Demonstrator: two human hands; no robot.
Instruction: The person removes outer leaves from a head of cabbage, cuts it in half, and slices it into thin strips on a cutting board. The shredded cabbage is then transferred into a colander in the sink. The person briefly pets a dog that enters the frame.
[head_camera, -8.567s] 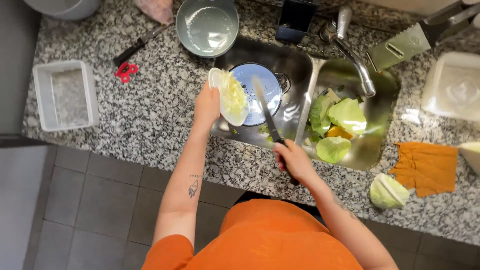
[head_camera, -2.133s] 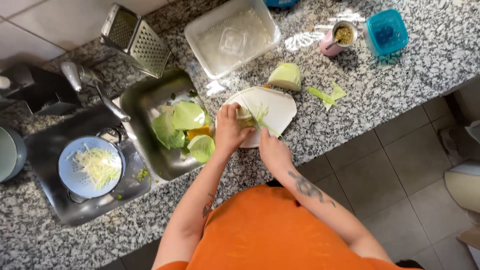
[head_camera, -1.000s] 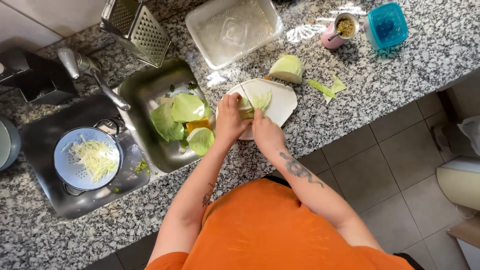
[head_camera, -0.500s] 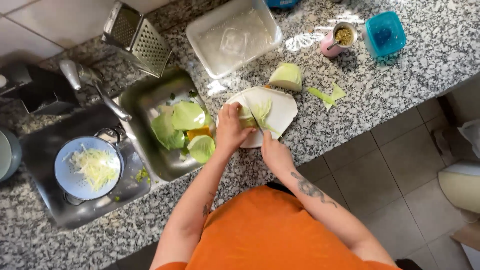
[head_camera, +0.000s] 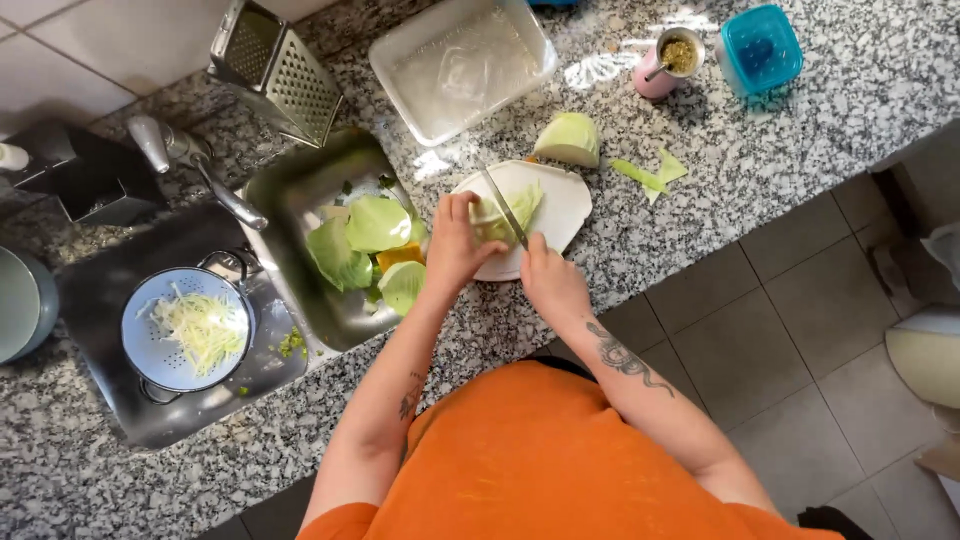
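Observation:
My left hand (head_camera: 455, 243) presses down on a piece of pale green cabbage (head_camera: 505, 212) lying on a white cutting board (head_camera: 562, 205) on the granite counter. My right hand (head_camera: 548, 280) grips a knife (head_camera: 503, 203) by the handle, its blade resting across the cabbage. A cabbage wedge (head_camera: 570, 138) sits just beyond the board. Loose cabbage leaves (head_camera: 375, 225) fill the sink basin to the left. A blue colander (head_camera: 190, 330) with shredded cabbage stands in the other basin.
A clear plastic container (head_camera: 462, 65) and a metal box grater (head_camera: 275, 70) stand at the back. A pink cup (head_camera: 670, 62) and a blue tub (head_camera: 762, 48) are at the far right. The faucet (head_camera: 190, 165) overhangs the sinks. Cabbage scraps (head_camera: 650, 172) lie right of the board.
Since 8.6 s ago I have left the sink, where I scraped shreds into the colander, for the board. In the last second the knife stays over the cabbage with small shifts.

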